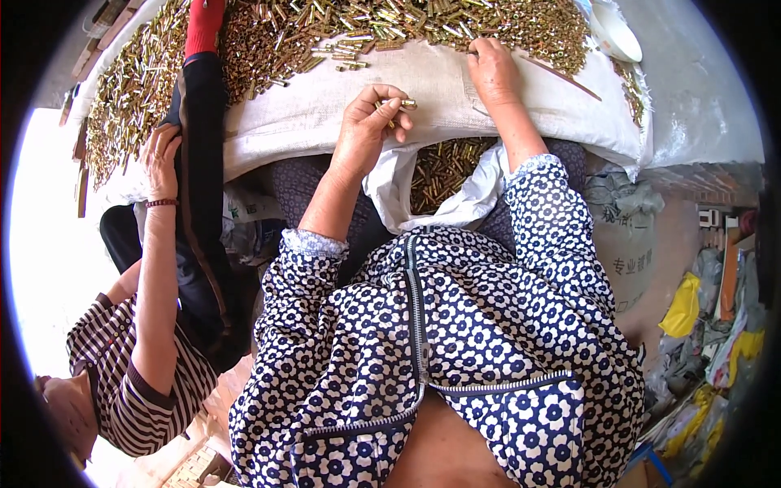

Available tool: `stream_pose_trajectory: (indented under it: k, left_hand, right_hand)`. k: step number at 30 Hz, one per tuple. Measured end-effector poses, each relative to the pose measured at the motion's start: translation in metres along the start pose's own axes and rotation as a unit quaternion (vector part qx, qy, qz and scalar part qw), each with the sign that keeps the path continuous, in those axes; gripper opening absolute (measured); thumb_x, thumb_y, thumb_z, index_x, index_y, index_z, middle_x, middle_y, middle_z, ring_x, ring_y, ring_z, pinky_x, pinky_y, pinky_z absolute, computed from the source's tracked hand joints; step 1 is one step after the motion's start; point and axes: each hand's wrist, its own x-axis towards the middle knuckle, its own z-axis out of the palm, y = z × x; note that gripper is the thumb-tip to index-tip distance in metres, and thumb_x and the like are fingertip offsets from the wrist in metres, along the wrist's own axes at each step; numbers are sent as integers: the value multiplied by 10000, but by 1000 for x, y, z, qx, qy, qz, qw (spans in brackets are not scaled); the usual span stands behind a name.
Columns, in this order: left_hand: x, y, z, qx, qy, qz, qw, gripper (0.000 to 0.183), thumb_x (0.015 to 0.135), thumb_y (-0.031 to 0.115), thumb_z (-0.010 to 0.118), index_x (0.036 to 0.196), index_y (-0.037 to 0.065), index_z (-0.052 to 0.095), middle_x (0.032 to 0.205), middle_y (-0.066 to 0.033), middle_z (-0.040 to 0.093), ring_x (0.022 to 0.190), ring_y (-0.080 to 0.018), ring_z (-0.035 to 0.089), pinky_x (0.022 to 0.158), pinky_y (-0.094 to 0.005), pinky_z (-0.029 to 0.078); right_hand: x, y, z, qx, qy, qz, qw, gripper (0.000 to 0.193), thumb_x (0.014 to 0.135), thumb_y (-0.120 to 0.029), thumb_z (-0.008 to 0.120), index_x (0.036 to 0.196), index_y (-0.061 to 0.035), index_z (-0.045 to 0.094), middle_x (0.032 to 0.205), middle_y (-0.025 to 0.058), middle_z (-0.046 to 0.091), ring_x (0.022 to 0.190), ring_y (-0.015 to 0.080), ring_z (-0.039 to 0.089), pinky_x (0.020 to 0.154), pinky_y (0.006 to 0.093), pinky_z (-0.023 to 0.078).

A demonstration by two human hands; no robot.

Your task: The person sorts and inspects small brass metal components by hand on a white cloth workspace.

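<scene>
My left hand [370, 118] is closed around a few small brass-coloured metal sleeves [409, 104], which poke out between thumb and fingers. It hovers just in front of the cloth-covered work surface [325, 102]. Farther right, my right hand [496, 75] rests at the near edge of a wide pile of similar metal sleeves [382, 24]. Its thumb and fingers are pinched together, and what lies between the tips is too small to make out. Below and between my hands, an open white sack [394, 191] in my lap contains many sleeves [443, 171].
A thin brown stick [565, 79] lies on the cloth beside my right hand. At the far right stands a white bowl [616, 32]. On the left sits another person in a striped shirt [146, 374], a red-socked foot [205, 26] on the pile. Plastic bags [683, 305] lie at right.
</scene>
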Motion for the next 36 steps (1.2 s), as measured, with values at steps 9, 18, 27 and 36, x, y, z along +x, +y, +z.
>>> stream_pose_trajectory:
  k: [9,18,27,36]
  left_hand:
    - [-1,2,0,6,26,11,1000,91,929,80,539,1005,31,547,877,-52,608,680,-98,585,550,-214,474]
    - [10,0,-3,32,74,36,996,91,915,52,548,998,17,548,872,-55,607,657,-99,584,543,-208,471]
    - [13,-1,9,76,39,19,996,87,918,72,557,979,10,552,826,-45,597,627,-88,560,527,-206,450]
    - [21,0,20,490,-27,153,858,91,892,77,592,934,20,650,767,-16,634,678,-95,569,615,-237,461]
  right_hand:
    - [-2,-13,-17,41,4,-16,999,119,821,-124,626,931,-80,617,933,69,633,875,229,608,770,343,513]
    - [-43,-72,-47,461,-144,109,869,91,826,-59,647,915,-41,644,841,-25,632,769,55,556,705,208,464]
    - [-50,-84,-55,497,-149,142,843,76,812,-37,652,886,-24,637,799,-15,628,735,58,564,686,218,478]
    - [-58,-60,-57,506,-146,148,837,66,793,-51,654,850,-25,633,768,14,624,715,78,557,662,240,467]
